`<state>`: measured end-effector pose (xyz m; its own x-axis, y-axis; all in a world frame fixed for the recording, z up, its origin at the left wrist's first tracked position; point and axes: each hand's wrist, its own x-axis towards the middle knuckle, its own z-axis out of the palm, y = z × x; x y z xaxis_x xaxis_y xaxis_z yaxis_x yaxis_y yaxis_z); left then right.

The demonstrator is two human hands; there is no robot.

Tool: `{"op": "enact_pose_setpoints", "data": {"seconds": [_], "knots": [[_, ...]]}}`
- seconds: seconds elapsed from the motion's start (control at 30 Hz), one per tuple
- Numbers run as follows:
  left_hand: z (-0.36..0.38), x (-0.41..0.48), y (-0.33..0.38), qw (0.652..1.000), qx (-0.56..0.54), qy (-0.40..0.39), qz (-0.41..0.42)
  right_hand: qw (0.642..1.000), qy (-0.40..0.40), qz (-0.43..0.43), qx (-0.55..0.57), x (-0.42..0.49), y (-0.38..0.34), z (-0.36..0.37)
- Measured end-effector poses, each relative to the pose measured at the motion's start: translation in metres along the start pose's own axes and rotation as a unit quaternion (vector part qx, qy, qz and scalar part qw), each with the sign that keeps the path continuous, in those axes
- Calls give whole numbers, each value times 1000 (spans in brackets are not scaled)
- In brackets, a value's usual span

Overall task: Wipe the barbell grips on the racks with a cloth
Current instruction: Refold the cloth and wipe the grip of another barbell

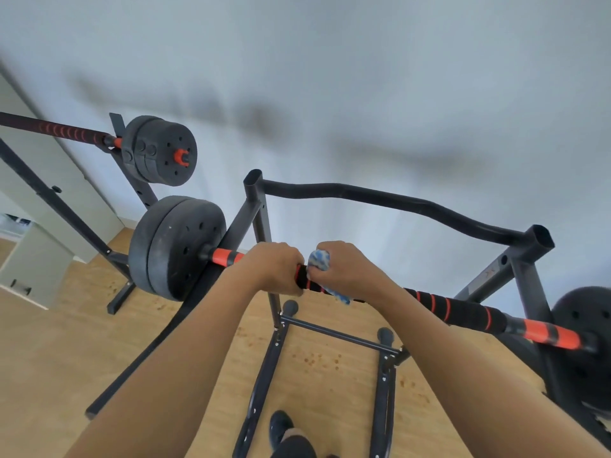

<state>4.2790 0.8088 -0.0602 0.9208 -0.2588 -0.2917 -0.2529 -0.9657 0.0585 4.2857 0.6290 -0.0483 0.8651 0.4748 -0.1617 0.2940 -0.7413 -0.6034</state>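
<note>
A barbell lies across a black rack in front of me, its black foam grip (463,310) ringed with red bands. My left hand (272,267) wraps around the bar left of centre. Touching it on the right, my right hand (347,271) grips a blue-and-white cloth (320,259) bunched around the grip, a corner of cloth hanging below the bar. Red sleeves show near both ends of the bar, beside black weight plates (175,246). A second barbell (66,130) with the same kind of grip sits on a rack at the far left.
The black rack frame (380,196) with a curved top bar stands just behind the barbell. Its base rails (330,335) run across the wooden floor below my arms, near my shoe (281,428). A pale cabinet (33,252) stands at the left by the white wall.
</note>
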Motion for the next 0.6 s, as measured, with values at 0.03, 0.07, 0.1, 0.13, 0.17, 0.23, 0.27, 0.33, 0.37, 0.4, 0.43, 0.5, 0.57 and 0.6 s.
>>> {"op": "enact_pose_setpoints", "data": {"seconds": [0.03, 0.07, 0.1, 0.13, 0.17, 0.23, 0.27, 0.33, 0.37, 0.4, 0.43, 0.5, 0.57, 0.6], "knots": [[2, -1, 3, 1000, 16, 9, -12, 1000, 10, -5, -2, -1, 0, 3], [8, -3, 6, 999, 37, 33, -21, 1000, 23, -7, -7, -3, -1, 7], [15, -5, 8, 996, 56, 60, -25, 999, 37, -6, -13, -4, -1, 12], [21, -7, 9, 994, 70, 84, -26, 998, 52, -6, -18, -5, -2, 17], [26, -8, 8, 991, 79, 104, -29, 998, 67, -9, -21, -4, -1, 22], [35, -9, 7, 987, 84, 134, -39, 997, 75, -11, -17, -4, -1, 25], [39, -10, 9, 984, 85, 146, -49, 997, 71, -5, -15, -3, -2, 24], [46, -14, 14, 980, 75, 170, -68, 998, 55, 10, -13, -1, -2, 21], [48, -16, 16, 979, 67, 177, -70, 999, 42, 16, -10, -2, -4, 20], [47, -18, 16, 981, 60, 171, -67, 999, 31, 20, -3, -2, -5, 19], [44, -20, 14, 984, 53, 158, -55, 1000, 20, 21, 4, -2, -6, 18], [32, -22, 8, 995, 19, 96, -27, 1000, -3, 15, 13, -4, -6, 16], [18, -24, 4, 999, -5, 52, -7, 1000, -8, 6, 8, -4, -5, 14], [15, -24, 5, 999, 5, 47, -7, 1000, -6, 4, 4, -5, -5, 14]]}}
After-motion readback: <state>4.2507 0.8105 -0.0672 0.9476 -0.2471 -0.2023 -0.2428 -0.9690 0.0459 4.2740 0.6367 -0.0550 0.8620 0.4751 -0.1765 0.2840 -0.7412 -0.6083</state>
